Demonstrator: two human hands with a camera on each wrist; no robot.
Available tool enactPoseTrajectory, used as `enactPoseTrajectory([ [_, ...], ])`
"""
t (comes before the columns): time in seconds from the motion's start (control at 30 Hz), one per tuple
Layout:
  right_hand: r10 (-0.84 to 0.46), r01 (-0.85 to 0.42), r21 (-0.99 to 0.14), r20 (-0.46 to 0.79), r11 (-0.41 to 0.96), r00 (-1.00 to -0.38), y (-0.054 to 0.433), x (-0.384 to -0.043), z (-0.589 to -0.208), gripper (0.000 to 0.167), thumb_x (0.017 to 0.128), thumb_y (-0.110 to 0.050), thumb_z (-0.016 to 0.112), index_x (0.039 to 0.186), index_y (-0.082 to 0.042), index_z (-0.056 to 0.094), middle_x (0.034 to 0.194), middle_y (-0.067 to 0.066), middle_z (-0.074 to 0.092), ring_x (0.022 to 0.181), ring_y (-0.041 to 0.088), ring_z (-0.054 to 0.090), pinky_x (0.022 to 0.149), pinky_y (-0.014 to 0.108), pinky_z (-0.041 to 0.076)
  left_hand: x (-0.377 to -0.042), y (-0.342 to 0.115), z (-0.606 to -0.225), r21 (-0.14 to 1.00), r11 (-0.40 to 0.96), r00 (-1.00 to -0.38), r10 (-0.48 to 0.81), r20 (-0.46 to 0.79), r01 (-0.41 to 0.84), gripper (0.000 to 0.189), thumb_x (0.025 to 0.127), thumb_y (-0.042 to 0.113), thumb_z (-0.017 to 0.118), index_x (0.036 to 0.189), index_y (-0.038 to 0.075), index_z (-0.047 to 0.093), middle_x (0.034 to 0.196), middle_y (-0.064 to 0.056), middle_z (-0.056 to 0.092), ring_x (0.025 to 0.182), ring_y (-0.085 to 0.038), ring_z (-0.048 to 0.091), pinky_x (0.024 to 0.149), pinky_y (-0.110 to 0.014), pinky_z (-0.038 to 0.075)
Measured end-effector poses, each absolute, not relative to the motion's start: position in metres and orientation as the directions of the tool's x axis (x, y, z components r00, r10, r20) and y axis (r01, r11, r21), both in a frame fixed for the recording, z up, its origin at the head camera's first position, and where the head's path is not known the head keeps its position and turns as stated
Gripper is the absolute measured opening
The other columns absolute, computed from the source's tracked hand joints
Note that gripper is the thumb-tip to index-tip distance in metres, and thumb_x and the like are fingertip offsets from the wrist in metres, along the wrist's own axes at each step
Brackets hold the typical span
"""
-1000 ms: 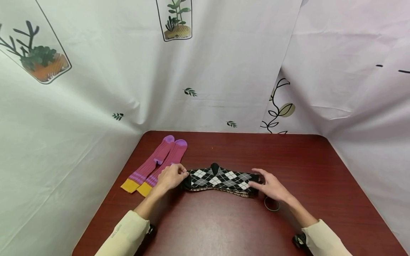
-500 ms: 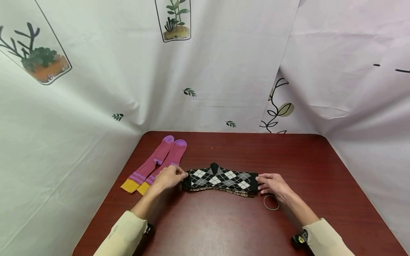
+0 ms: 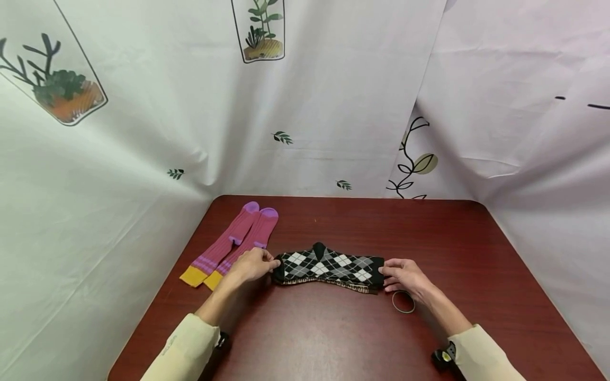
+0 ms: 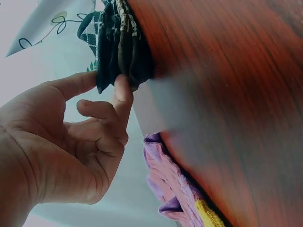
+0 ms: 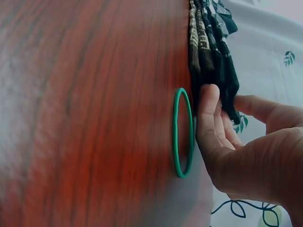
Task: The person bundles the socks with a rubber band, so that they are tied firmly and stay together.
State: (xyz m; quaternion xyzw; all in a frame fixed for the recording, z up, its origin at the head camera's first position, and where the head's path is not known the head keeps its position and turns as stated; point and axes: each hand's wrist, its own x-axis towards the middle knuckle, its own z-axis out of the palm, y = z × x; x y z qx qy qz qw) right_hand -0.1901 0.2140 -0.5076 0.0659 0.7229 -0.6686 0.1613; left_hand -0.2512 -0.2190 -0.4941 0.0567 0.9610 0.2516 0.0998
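Pale cream sleeves [image 3: 185, 345], black wrist devices [image 3: 442, 357]

The argyle sock [image 3: 329, 268] is black, grey and white, the striped socks [image 3: 221, 251] pink, purple, yellow

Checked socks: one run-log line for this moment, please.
checked socks: on table | left fingers: pinch one end | right fingers: pinch other end | green ring: near right fingers | pink socks: left side

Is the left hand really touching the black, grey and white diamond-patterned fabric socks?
Touching. The left wrist view shows it: the left hand pinches the dark end of the socks, meeting it on both sides.
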Motion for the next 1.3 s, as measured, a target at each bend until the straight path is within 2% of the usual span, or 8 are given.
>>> enactPoseTrajectory([
  [0.1,-0.101,0.306,-0.949,-0.313,0.082,-0.944,0.212,-0.191,-0.509,0.031,0.099,-0.003,0.068,0.123,0.013,0.055,0.091,0.008,0.068,0.069,0.016,0.068,0.063,0.030,0.060,-0.262,-0.225,-0.513,0.501,0.863,-0.978,0.149,-0.147,0.056,0.029,0.092,0.055,0.077,0.088,0.026,0.074,0.078,0.011,0.069,0.083,-0.018,0.061,0.077,-0.042,0.047],
  [0.27,-0.082,0.299,-0.953,-0.303,0.059,-0.950,0.210,-0.191,-0.504,0.029,0.099,-0.002,0.069,0.121,0.012,0.056,0.088,0.007,0.067,0.065,0.014,0.066,0.061,0.029,0.059,-0.236,-0.209,-0.473,0.525,0.850,-0.980,0.130,-0.147,0.034,0.013,0.094,0.031,0.077,0.091,0.019,0.075,0.082,0.007,0.070,0.087,-0.022,0.064,0.084,-0.046,0.050],
  [0.33,-0.092,0.290,-0.956,-0.293,0.040,-0.952,0.211,-0.192,-0.502,0.030,0.100,-0.001,0.068,0.123,0.013,0.055,0.089,0.006,0.068,0.066,0.013,0.065,0.061,0.028,0.059,-0.231,-0.206,-0.465,0.525,0.850,-0.982,0.125,-0.140,0.033,0.012,0.095,0.029,0.076,0.091,0.017,0.076,0.084,0.005,0.071,0.088,-0.023,0.065,0.085,-0.047,0.050],
  [0.63,-0.117,0.291,-0.956,-0.285,-0.042,-0.951,0.208,-0.194,-0.500,0.028,0.103,-0.001,0.063,0.125,0.012,0.051,0.093,0.003,0.069,0.067,0.011,0.067,0.064,0.027,0.060,-0.235,-0.205,-0.467,0.462,0.887,-0.973,0.130,-0.190,0.029,0.021,0.099,0.038,0.073,0.096,0.018,0.078,0.087,0.003,0.072,0.092,-0.026,0.066,0.087,-0.052,0.050],
  [0.87,-0.107,0.293,-0.956,-0.288,-0.035,-0.952,0.208,-0.193,-0.502,0.028,0.102,0.000,0.062,0.124,0.012,0.051,0.095,0.005,0.066,0.066,0.011,0.066,0.063,0.028,0.060,-0.261,-0.218,-0.509,0.400,0.915,-0.971,0.146,-0.189,0.060,0.032,0.093,0.057,0.075,0.086,0.026,0.076,0.079,0.006,0.066,0.083,-0.024,0.060,0.077,-0.051,0.045],
  [0.97,-0.109,0.295,-0.955,-0.290,-0.027,-0.951,0.208,-0.193,-0.502,0.029,0.103,-0.001,0.061,0.126,0.013,0.051,0.098,0.006,0.065,0.067,0.012,0.066,0.064,0.028,0.060,-0.254,-0.213,-0.497,0.418,0.907,-0.971,0.135,-0.199,0.041,0.031,0.094,0.049,0.077,0.081,0.022,0.072,0.077,0.002,0.063,0.080,-0.025,0.059,0.077,-0.052,0.045],
  [1.1,-0.102,0.301,-0.953,-0.297,-0.022,-0.949,0.208,-0.193,-0.501,0.029,0.104,-0.002,0.060,0.127,0.012,0.051,0.100,0.007,0.065,0.067,0.012,0.066,0.064,0.029,0.060,-0.238,-0.203,-0.467,0.470,0.882,-0.973,0.125,-0.193,0.020,0.031,0.096,0.040,0.076,0.076,0.018,0.066,0.072,0.002,0.057,0.074,-0.022,0.055,0.071,-0.043,0.042],
  [1.3,-0.105,0.294,-0.955,-0.289,-0.034,-0.952,0.209,-0.195,-0.498,0.028,0.104,-0.002,0.060,0.127,0.011,0.050,0.097,0.004,0.066,0.067,0.011,0.065,0.064,0.028,0.060,-0.237,-0.200,-0.448,0.518,0.855,-0.981,0.123,-0.152,0.027,0.040,0.096,0.038,0.070,0.068,0.018,0.051,0.063,0.005,0.042,0.063,-0.015,0.043,0.062,-0.033,0.034],
])
